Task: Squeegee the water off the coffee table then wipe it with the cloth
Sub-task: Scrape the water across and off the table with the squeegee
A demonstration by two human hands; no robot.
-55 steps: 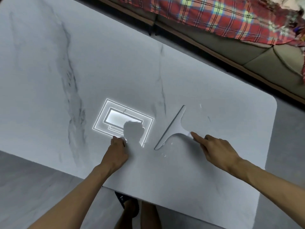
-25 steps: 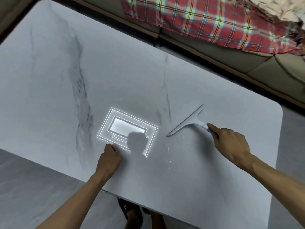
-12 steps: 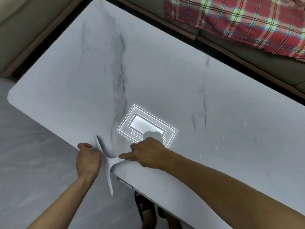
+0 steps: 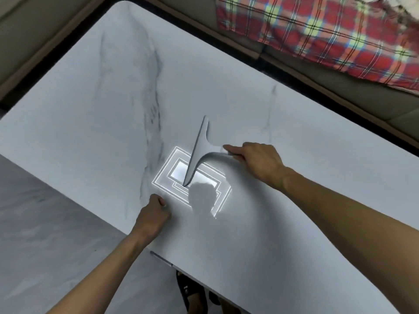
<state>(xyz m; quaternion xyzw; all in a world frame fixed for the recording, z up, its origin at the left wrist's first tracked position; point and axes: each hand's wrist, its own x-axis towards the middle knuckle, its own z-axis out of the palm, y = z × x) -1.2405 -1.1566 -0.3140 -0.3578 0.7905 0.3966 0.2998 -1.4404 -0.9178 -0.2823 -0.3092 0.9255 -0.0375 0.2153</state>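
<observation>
A white marble-look coffee table [image 4: 283, 223] fills most of the view. A grey T-shaped squeegee [image 4: 199, 148] lies with its blade on the tabletop near the middle, over a bright reflection of a ceiling light [image 4: 181, 175]. My right hand [image 4: 258, 159] grips the squeegee's handle, forefinger stretched along it. My left hand [image 4: 152, 214] rests near the table's front edge with its fingers curled, holding nothing that I can see. No cloth is in view.
A sofa with a red plaid blanket [image 4: 328, 35] runs along the far side of the table. Another sofa edge [image 4: 34, 41] is at the far left. Grey tiled floor [image 4: 45, 234] lies to the left, my sandalled foot [image 4: 192, 291] under the front edge.
The squeegee swept from the right side to the table's front left edge, then moved back up onto the middle. My left hand left the blade and now rests on the table.
</observation>
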